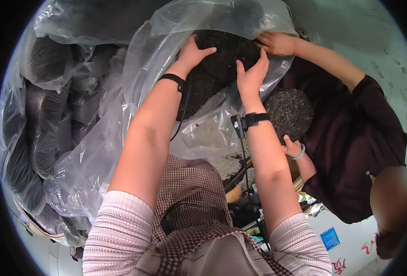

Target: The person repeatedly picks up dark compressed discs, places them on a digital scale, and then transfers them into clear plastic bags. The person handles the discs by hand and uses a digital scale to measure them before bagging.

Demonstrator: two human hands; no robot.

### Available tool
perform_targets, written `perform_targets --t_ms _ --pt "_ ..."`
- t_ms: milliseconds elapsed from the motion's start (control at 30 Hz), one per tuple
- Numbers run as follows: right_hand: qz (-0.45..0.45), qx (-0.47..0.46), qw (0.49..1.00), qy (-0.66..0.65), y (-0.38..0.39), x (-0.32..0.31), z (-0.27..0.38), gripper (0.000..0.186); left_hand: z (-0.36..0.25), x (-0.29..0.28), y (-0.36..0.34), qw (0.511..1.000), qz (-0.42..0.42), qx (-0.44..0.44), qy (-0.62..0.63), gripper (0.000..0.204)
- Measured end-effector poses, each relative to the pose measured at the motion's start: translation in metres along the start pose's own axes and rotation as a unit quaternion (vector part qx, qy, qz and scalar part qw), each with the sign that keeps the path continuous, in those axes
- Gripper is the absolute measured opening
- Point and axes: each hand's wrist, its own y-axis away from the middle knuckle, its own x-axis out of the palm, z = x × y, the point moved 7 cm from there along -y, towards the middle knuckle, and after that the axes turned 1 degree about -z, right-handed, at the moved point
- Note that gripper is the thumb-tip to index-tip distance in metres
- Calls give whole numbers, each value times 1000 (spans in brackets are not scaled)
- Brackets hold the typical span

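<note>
In front of me a large clear plastic bag (153,60) holds dark, round, rough-textured cakes (226,48). At the left side of the upper cake is my left hand (193,56), its thumb and fingers spread. My right hand (253,77) is at the right side, also with thumb and fingers apart. Whether either palm presses on the cake I cannot tell. A co-worker's hand (276,43) is at the bag's right edge, close to my right fingertips. Their other hand (293,148) supports a separate dark round cake (290,114) beside my right forearm.
Several filled plastic bags (49,124) with dark contents stand at the left. The co-worker in a dark top (351,138) leans in from the right. Pale granular bits (226,168) lie below the bag. Black cords hang from my wrist straps. A blue label (330,238) is at lower right.
</note>
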Motion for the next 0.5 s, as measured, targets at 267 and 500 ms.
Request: perform_targets --t_ms 267,500 --pt "198 -67 962 -178 65 -53 59 45 121 -24 175 952 -22 -169 -255 56" --pt "375 -93 921 -37 113 -59 47 62 22 26 91 965 34 216 -143 45"
